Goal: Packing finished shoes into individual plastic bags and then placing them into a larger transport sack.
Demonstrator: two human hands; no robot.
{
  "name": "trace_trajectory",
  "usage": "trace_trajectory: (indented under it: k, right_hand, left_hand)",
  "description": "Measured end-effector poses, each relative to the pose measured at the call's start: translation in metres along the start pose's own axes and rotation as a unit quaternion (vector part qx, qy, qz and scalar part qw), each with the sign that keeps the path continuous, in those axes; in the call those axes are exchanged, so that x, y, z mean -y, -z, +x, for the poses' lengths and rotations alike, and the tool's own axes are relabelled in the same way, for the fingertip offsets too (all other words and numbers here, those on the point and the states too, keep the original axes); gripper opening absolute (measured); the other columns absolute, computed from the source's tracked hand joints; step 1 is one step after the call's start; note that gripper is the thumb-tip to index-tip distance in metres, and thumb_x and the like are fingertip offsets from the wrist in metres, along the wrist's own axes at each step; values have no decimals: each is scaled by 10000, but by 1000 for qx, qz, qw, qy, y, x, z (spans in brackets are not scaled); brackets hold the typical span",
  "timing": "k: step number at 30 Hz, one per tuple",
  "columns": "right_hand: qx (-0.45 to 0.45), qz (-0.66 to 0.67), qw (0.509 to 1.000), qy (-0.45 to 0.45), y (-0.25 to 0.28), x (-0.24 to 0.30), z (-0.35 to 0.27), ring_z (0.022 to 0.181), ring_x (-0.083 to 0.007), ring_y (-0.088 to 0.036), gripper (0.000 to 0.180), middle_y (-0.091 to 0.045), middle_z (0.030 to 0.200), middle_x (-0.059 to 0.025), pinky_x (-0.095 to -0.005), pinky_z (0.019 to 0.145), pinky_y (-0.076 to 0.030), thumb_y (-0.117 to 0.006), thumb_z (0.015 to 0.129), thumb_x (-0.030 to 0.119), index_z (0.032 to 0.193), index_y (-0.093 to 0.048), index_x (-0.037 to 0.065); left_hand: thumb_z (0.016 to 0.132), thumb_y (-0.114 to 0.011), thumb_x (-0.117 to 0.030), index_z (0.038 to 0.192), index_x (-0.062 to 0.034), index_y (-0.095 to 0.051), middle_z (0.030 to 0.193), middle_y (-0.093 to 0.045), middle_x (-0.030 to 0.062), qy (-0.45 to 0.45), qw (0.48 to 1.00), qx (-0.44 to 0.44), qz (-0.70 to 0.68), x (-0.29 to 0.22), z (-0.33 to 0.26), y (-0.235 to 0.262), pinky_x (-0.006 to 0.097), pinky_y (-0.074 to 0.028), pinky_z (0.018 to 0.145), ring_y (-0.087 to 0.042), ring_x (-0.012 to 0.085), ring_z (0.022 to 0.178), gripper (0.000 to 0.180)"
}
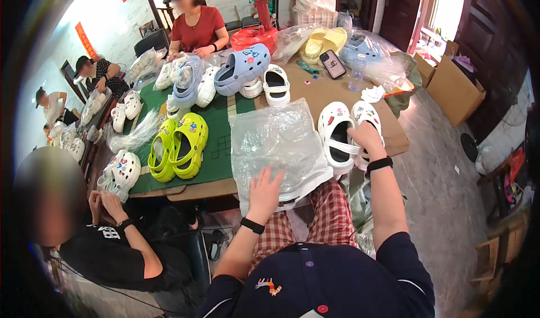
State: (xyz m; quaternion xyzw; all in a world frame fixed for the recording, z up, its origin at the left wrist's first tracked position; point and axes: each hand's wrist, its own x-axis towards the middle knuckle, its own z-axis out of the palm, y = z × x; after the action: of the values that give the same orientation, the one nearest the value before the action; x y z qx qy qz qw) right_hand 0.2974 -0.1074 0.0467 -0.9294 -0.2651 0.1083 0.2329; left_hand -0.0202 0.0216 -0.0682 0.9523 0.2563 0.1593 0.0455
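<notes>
My left hand (263, 193) lies over the near part of a clear plastic bag (270, 138), its fingers spread and gripping nothing. The bag is spread flat and hangs over the table's front edge. Right of it stands a pair of white clogs with colourful charms. The left clog (336, 118) shows its dark insole and heel strap. My right hand (367, 136) is closed on the other white clog (364, 111), with the hand covering its opening; some fingertips are hidden.
Yellow-green clogs (190, 140), blue clogs (247, 70) and more white clogs (276, 84) crowd the table's middle and left. A phone (332, 65), a bottle (357, 73) and yellow clogs (326, 41) sit farther back. Co-workers sit left and across; one handles a white clog (125, 171).
</notes>
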Motion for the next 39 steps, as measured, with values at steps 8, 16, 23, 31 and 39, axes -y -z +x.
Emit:
trace_trajectory:
  k: [8, 16, 23, 31, 39]
  right_hand:
    - [-102, 278, 947, 126, 27, -87, -20, 833, -280, -645, 256, -672, 879, -184, -387, 716, -489, -567, 833, 203, 886, -635, -39]
    - [137, 658, 733, 106, 27, -55, -115, 1067, -149, -583, 433, -574, 1260, -88, -287, 897, -483, -554, 930, 134, 1336, -471, 7]
    - [333, 391, 824, 239, -1, -37, -132, 1049, -152, -576, 365, -612, 1188, -75, -292, 885, -463, -521, 901, 74, 1250, -545, -31]
    - [229, 36, 881, 412, -1, -24, -128, 876, -384, -574, 272, -584, 911, -233, -444, 779, -455, -548, 819, 199, 958, -609, -27]
    - [112, 10, 936, 332, -23, -7, -118, 840, -408, -561, 270, -579, 850, -248, -469, 750, -442, -535, 820, 217, 805, -566, -51]
  left_hand:
    - [860, -569, -166, 1310, -181, -497, 1390, -424, 175, -22, 999, 34, -30, -10, 14, -6, 570, -340, 1015, -398, 349, 1300, 456]
    - [869, -576, -231, 1277, -142, -512, 1322, -470, 175, 3, 997, 50, -66, -55, 55, -9, 602, -353, 981, -444, 374, 1240, 423]
    - [908, -513, -299, 1223, -71, -582, 1160, -625, 189, 23, 851, 109, -513, -6, 80, -44, 437, -461, 883, -590, 361, 1069, 395]
    - [953, -445, -216, 1314, -35, -515, 1243, -589, 198, 23, 920, 158, -357, -11, 92, 24, 347, -438, 954, -586, 311, 1112, 410]
    - [901, -476, -128, 1278, -46, -513, 1202, -583, 203, -49, 972, 18, -228, -27, 56, 67, 421, -473, 896, -572, 364, 1075, 387]
